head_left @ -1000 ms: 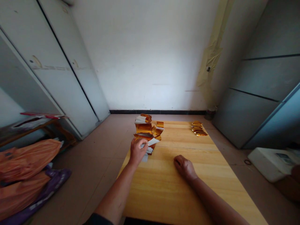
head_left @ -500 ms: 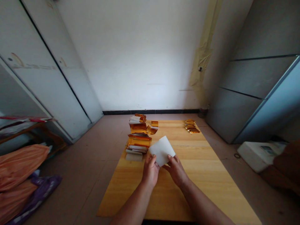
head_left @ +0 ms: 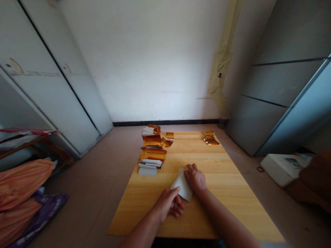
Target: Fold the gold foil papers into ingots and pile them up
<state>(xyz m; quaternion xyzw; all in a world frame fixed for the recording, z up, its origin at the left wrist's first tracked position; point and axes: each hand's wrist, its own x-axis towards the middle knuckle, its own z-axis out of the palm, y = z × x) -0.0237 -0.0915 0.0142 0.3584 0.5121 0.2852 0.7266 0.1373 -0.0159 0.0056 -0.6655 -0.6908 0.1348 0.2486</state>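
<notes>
A sheet of paper (head_left: 183, 189), its white side up, lies on the wooden table in front of me. My left hand (head_left: 169, 206) pinches its left corner, with the thumb on top and the other fingers curled below. On the sheet's upper right edge, my right hand (head_left: 196, 178) presses down with bent fingers, which partly cover that side. The sheet looks narrower than a full square, but whether it is folded under the right hand I cannot tell.
Stacks of gold-and-white paper (head_left: 153, 154) stand along the left side of the table (head_left: 219, 206). Loose gold pieces (head_left: 168, 140) lie beside them. Several folded gold pieces (head_left: 210, 137) sit at the far right corner. A grey fridge (head_left: 269, 86) stands to the right.
The paper has come down from in front of me onto the table, nearer to my body. My right hand has turned over its upper right edge; my left hand has moved lower.
</notes>
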